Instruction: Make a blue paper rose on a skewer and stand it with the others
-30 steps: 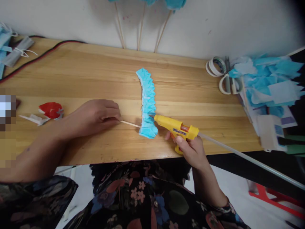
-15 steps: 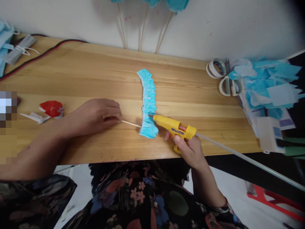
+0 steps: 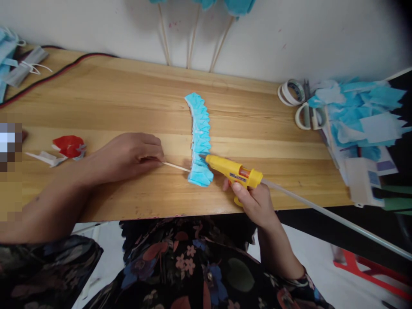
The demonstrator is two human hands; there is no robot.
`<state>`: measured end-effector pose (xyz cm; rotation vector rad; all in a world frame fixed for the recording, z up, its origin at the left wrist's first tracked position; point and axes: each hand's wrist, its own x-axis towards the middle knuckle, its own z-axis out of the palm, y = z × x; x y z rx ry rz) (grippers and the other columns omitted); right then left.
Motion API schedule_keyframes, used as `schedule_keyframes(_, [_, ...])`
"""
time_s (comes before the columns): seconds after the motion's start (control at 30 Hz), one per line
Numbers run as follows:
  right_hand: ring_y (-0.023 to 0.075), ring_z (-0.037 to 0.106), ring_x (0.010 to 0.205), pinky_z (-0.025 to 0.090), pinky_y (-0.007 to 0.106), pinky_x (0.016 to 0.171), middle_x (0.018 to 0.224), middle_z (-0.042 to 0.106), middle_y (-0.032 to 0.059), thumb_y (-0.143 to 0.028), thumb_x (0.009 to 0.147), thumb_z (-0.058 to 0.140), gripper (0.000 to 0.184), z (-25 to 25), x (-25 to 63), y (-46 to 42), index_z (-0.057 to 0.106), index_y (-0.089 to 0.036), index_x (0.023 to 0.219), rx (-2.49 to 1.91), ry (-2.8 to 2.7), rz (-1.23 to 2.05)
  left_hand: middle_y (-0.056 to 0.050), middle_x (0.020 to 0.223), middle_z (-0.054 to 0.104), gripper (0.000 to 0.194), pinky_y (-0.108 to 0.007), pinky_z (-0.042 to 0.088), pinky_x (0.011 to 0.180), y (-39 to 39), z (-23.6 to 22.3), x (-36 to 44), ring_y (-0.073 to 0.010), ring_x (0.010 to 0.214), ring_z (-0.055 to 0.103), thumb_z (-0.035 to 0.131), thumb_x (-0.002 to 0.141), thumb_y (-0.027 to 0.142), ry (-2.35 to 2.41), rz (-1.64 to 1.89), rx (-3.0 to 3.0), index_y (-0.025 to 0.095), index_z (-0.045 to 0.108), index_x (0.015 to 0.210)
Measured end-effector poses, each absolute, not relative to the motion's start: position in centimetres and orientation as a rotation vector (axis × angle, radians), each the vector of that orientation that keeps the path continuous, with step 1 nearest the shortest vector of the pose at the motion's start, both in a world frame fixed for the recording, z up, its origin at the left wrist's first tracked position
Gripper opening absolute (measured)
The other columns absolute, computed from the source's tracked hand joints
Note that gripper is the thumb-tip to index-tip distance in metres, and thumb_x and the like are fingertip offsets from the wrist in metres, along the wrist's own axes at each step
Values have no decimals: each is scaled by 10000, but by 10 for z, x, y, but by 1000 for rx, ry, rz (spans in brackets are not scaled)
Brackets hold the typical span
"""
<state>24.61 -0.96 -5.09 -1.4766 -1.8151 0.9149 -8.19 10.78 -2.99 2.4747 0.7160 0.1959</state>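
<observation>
A thin wooden stick (image 3: 177, 166) is pinched in my left hand (image 3: 141, 150), which rests on the table. The stick's far end meets the lower end of a pleated light-blue strip (image 3: 201, 124) that curves up the tabletop. My right hand (image 3: 255, 199) is wrapped round the handle of a yellow glue gun (image 3: 227, 166). The gun's nozzle points left and lies at the strip, just above the folded end by the stick. A long translucent glue stick (image 3: 309, 205) runs out of the gun's back to the lower right.
Blue scraps (image 3: 370, 109), scissors (image 3: 304, 116), a roll of tape (image 3: 291, 92) and a white container (image 3: 362, 180) are at the right. Left are a red scrap (image 3: 70, 146), a dark cable (image 3: 64, 66) and face masks (image 3: 6, 53). Sticks (image 3: 193, 38) with blue tops lean on the wall.
My right hand and the glue gun have shifted very slightly left. My left hand, the stick and the strip stay practically where they were.
</observation>
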Motion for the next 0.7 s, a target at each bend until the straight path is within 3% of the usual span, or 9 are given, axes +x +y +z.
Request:
schedule_keyframes(0.5, [126,561,554,461,270,565,717,676,4,-407,1007,538,350,-48,255,-16,725,-205,790,-1553,-1748,863,-37,841,657,304,-270,396,695,109,-35,-83,-164,754,599,465,1047,267,712,269,2457,199,683,846])
schedule_keyframes(0.7, [151,561,563,484,302,609,686,647,10,-426,1009,536,347,-48,252,-16,702,-211,793,-1557,-1796,836,-40,840,657,313,-266,386,688,110,-36,-83,-158,741,588,465,1050,282,716,274,2458,193,691,852])
